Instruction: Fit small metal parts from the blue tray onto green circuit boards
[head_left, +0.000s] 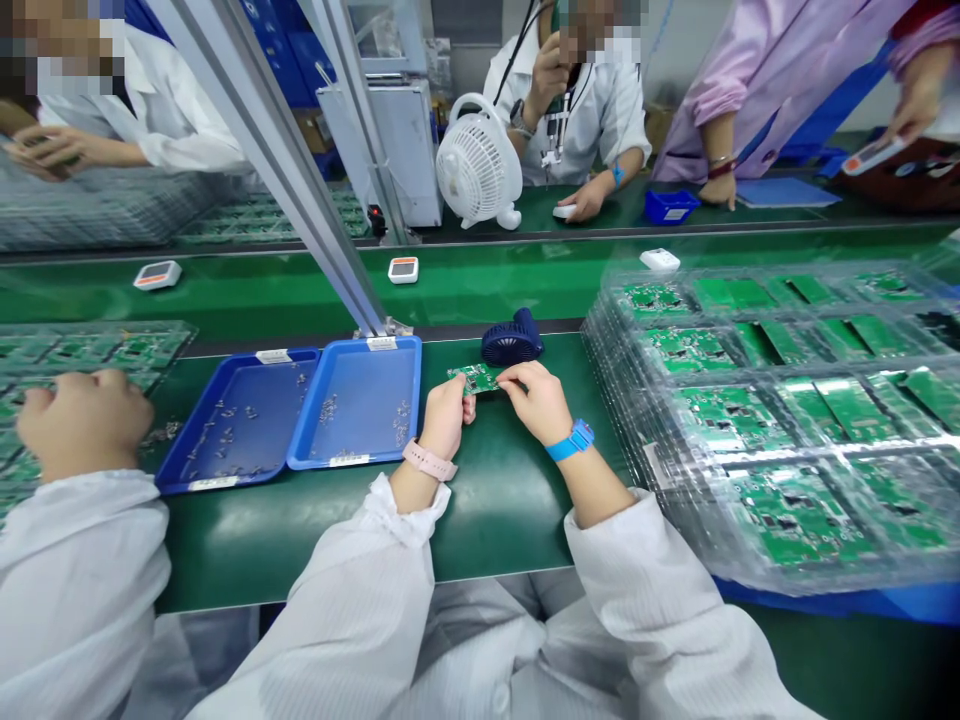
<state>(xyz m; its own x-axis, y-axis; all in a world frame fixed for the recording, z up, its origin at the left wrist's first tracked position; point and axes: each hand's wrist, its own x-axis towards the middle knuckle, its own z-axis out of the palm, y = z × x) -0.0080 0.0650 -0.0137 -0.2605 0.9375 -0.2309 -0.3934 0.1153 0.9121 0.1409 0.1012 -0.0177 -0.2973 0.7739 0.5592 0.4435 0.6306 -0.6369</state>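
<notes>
Between my two hands, above the green work mat, is a small green circuit board (478, 378). My left hand (444, 408) is closed on its left edge, thumb and fingers pinching it. At the board's right end, the thumb and fingertips of my right hand (536, 397) are pinched together; whether they grip the board or a tiny part there is hidden. A dark blue handheld fan (513, 340) lies just behind the board. Left of my left hand, a blue tray (354, 462) contains small metal parts, and a second blue tray (225, 482) beside it has more of them.
Stacked clear plastic trays (660, 480) filled with circuit boards stand at the right. A co-worker's hand (86, 425) reaches over boards at far left. A metal post (300, 190) rises behind the trays. Across the green conveyor belt (480, 265), other people work near a white fan (480, 165).
</notes>
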